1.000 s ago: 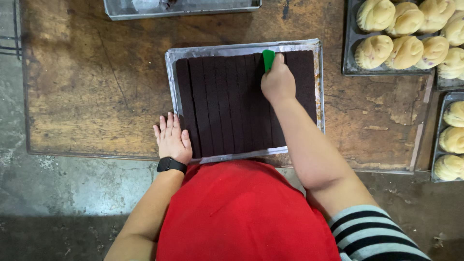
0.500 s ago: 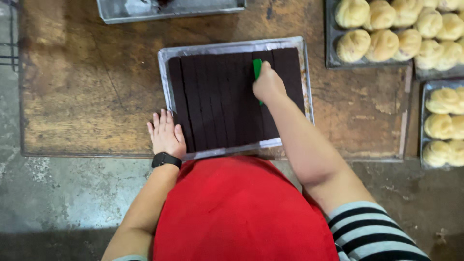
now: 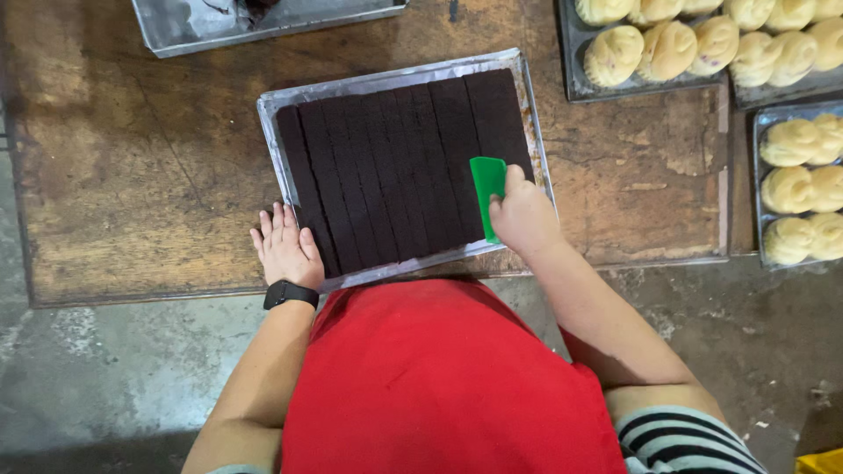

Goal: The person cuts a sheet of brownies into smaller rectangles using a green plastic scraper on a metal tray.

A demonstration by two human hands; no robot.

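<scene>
A metal baking tray point(image 3: 272, 149) on a worn wooden table holds a dark chocolate cake slab point(image 3: 386, 167) cut into long strips. My right hand point(image 3: 525, 218) grips a green plastic scraper point(image 3: 486, 186) that stands in the cake near the tray's near right corner. My left hand point(image 3: 285, 246) lies flat, fingers together, on the table at the tray's near left corner, touching its rim. A black watch is on that wrist. My red apron fills the bottom of the view.
Trays of pale yellow buns point(image 3: 702, 39) and more buns point(image 3: 799, 189) stand at the right. Another metal tray point(image 3: 255, 22) with dark cake scraps lies at the far edge. The wooden tabletop point(image 3: 132, 175) ends just before me, above a concrete floor point(image 3: 88, 386).
My right hand has drawn the green scraper from the far side of the cake toward me, down to the near right part. The left hand stayed at the tray's corner.
</scene>
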